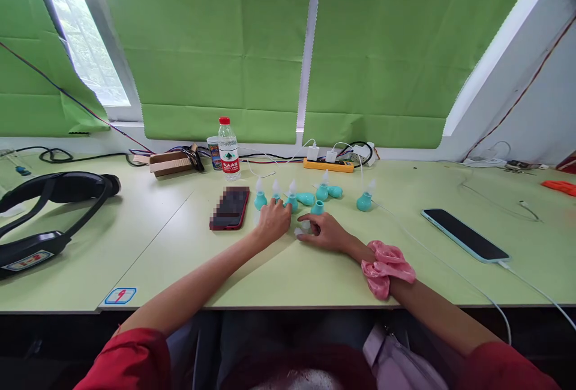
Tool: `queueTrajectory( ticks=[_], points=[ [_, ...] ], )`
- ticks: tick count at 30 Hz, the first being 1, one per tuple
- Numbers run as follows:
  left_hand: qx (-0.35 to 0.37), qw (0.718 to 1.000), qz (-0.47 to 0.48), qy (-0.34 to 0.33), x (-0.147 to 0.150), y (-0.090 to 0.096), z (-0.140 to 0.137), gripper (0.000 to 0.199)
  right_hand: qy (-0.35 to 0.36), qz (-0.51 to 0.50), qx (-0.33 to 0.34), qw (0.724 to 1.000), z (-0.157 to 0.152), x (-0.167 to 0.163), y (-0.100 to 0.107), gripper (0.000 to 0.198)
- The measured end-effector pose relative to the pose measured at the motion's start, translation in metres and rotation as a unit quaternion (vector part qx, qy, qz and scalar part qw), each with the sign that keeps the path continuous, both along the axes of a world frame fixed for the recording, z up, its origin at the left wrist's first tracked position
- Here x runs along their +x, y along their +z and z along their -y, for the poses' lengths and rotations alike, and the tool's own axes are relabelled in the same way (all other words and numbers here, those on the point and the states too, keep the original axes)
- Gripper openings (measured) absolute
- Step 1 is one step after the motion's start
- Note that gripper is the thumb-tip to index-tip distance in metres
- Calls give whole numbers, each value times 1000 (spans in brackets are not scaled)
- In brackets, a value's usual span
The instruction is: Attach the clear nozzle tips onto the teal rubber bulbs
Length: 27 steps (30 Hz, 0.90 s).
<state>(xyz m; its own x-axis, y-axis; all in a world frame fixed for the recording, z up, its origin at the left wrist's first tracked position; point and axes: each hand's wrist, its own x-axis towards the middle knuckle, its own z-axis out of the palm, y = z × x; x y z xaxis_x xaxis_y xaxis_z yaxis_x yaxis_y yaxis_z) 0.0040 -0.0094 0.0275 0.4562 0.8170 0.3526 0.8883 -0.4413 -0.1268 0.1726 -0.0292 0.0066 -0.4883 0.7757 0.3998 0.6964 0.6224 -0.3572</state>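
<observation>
Several small teal bulbs with clear nozzle tips (pixel 365 199) stand in a loose row on the pale green table (pixel 288 276). My left hand (pixel 272 221) rests on the table with its fingers touching one teal bulb (pixel 291 201) in the row. My right hand (pixel 324 231) lies beside it, fingers curled over a small clear tip (pixel 300 231) on the table, just below a teal piece without a tip (pixel 317 207). A pink scrunchie (pixel 385 267) sits on my right wrist.
A red phone (pixel 230 208) lies left of the bulbs, with a water bottle (pixel 228 150) behind it. A teal phone (pixel 465 234) on a cable lies at right. A black neck-worn device (pixel 45 210) sits at far left. A yellow power strip (pixel 328 165) runs along the back.
</observation>
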Motion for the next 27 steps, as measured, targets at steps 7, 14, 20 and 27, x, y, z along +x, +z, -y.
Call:
queueTrajectory(
  ticks=[7,14,20,27],
  points=[
    [-14,999,35,-15,2,3,6,28,-25,27,29,999,-5,-1,-7,22],
    [-8,997,67,-28,2,0,5,31,-64,8,52,997,-9,0,-10,20],
    [-14,998,59,-20,1,3,5,23,-64,-7,49,997,-12,1,-10,22],
    [-18,996,82,-34,0,-1,4,23,-81,-16,47,996,-12,0,-10,24]
  ],
)
